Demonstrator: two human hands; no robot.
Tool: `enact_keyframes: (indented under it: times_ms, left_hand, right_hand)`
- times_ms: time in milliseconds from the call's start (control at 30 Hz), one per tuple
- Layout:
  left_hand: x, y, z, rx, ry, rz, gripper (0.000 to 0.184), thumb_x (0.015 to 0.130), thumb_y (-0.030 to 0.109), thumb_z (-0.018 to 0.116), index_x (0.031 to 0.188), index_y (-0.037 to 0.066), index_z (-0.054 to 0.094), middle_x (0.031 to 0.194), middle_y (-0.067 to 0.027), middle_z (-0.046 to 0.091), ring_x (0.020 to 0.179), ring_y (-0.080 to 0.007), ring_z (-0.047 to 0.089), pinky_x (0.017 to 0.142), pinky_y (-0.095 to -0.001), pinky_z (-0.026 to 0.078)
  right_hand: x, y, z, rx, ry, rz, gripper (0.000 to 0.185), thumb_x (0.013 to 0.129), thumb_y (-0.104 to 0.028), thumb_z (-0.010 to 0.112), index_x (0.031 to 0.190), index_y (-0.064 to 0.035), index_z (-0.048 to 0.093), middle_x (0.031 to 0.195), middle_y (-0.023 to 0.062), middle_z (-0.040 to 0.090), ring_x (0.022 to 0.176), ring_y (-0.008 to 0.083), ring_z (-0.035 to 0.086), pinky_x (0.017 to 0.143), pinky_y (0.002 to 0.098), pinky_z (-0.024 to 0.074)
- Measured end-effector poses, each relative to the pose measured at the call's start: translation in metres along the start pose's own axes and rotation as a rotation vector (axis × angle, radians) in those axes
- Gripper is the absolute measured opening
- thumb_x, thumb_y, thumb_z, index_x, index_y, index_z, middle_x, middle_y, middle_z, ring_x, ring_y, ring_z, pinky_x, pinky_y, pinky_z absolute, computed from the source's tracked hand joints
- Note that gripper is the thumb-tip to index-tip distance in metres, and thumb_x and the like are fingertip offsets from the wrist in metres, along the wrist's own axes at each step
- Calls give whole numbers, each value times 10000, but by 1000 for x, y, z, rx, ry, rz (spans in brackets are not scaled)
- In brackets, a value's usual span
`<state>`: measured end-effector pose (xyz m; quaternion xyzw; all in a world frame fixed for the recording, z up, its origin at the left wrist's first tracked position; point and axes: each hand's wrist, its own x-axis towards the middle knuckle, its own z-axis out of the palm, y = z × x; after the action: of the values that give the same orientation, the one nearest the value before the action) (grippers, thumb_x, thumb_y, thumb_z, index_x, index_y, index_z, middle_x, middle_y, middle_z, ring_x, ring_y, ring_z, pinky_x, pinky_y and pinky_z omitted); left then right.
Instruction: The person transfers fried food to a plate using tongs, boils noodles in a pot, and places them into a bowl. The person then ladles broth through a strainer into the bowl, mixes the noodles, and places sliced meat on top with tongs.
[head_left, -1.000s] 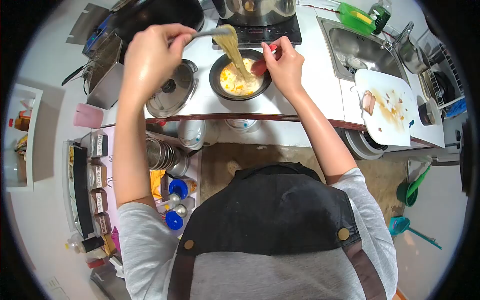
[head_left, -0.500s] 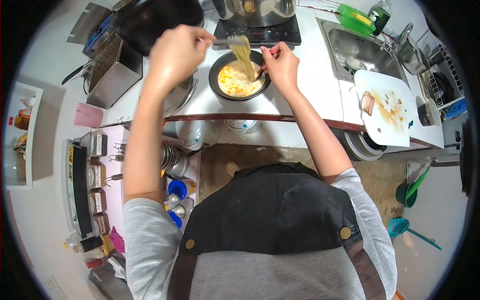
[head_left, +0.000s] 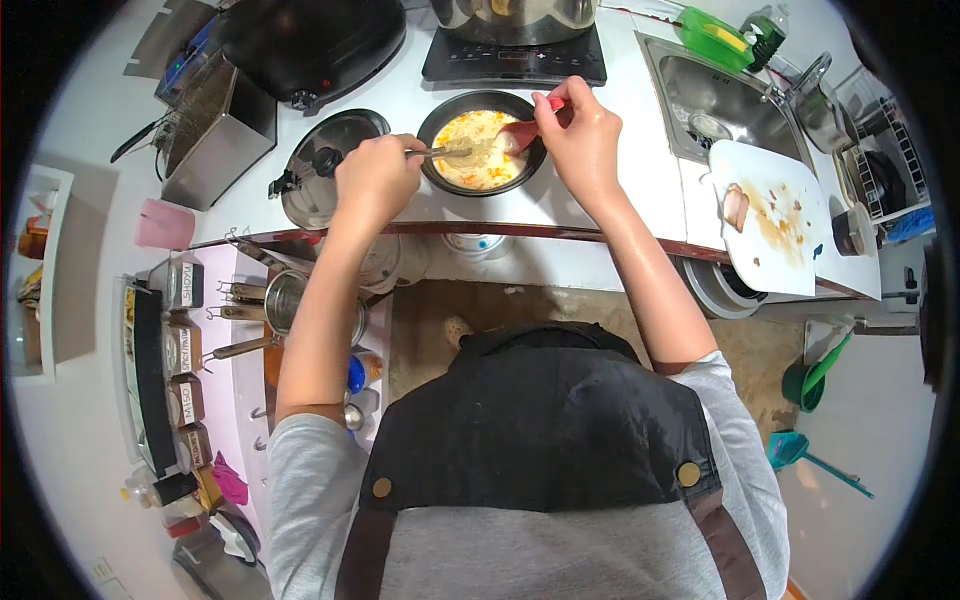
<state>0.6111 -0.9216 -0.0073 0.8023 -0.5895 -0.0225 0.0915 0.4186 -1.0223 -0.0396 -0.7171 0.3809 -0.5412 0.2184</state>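
Observation:
On the white counter stands a black bowl (head_left: 434,183) of creamy yellow-white soup with orange oil and pale noodles (head_left: 485,155). My left hand (head_left: 377,178) is closed around the handle of a slim metal utensil (head_left: 432,152), a fork or tongs. Its tip dips among the noodles at the bowl's middle. At the bowl's right side, my right hand (head_left: 583,135) pinches a red spoon (head_left: 520,133), whose scoop rests in the soup near the right rim.
A glass lid (head_left: 310,185) lies left of the bowl. Behind it are an induction cooker (head_left: 515,68) with a steel pot (head_left: 515,20) and a black appliance (head_left: 310,50). On the right, a stained cutting board (head_left: 775,215) sits by the sink (head_left: 690,100).
My left hand has come down and the lifted noodles are back in the bowl. My right hand has shifted slightly right, and more of the red spoon shows.

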Motion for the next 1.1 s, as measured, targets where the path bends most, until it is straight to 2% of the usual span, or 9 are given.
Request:
enact_keyframes:
  times_ms: [200,333,433,633,733,833,967,1033,1100]
  left_hand:
    - [16,-16,-13,-10,-46,-16,232,827,254,543,978,149,685,879,-159,668,856,-344,635,775,-433,497]
    - [20,-18,2,-5,-111,-23,270,849,283,503,983,130,681,861,-174,663,851,-352,631,781,-435,487]
    - [15,-19,16,-111,-143,36,263,848,267,521,975,102,681,814,-178,660,810,-336,637,753,-402,486]
    - [9,-11,36,-375,-75,62,244,811,278,535,915,125,693,815,-153,661,821,-308,638,756,-384,486]
    - [8,-1,26,-378,12,73,224,830,219,585,954,62,687,769,-151,665,692,-243,648,668,-316,479]
    - [11,5,7,-432,81,73,203,824,197,601,955,72,693,767,-140,671,685,-219,653,658,-299,478]
    - [13,8,-28,-386,210,181,199,847,209,602,968,83,697,657,-81,633,581,-103,543,584,-281,444]
    - [9,15,-54,-313,307,232,205,841,222,615,973,89,699,630,-59,606,547,-99,498,552,-283,420]
    - [8,21,-78,-259,264,184,216,853,225,608,994,86,694,659,-49,624,569,-82,517,558,-272,429]
  right_hand:
    - [3,14,7,-91,-89,-330,183,831,-116,629,758,-38,481,640,109,569,571,281,578,504,353,456]
    - [-7,15,10,-164,-107,-371,185,834,-109,620,747,-43,470,619,113,553,555,288,571,502,360,465]
    - [-15,11,10,-187,-82,-281,180,828,-106,653,746,-17,520,631,93,605,530,196,609,486,289,467]
    - [-20,9,16,-70,4,-157,190,814,-109,668,742,-13,521,609,105,602,503,175,588,494,276,464]
    - [-14,0,12,-46,31,-93,192,811,-120,674,731,-19,532,598,85,603,500,140,579,487,255,448]
    - [-2,-17,6,29,86,-159,192,801,-91,657,721,-22,496,587,103,570,500,238,578,491,299,447]
    - [19,-49,-11,-60,138,-209,193,803,-153,690,722,-33,563,580,51,603,496,97,569,485,235,440]
    - [32,-62,-19,9,194,-337,183,794,-160,699,729,-40,576,611,50,630,520,103,603,497,231,460]
    - [44,-85,-34,142,116,-298,107,787,-30,611,732,2,525,599,147,544,527,250,583,493,331,449]
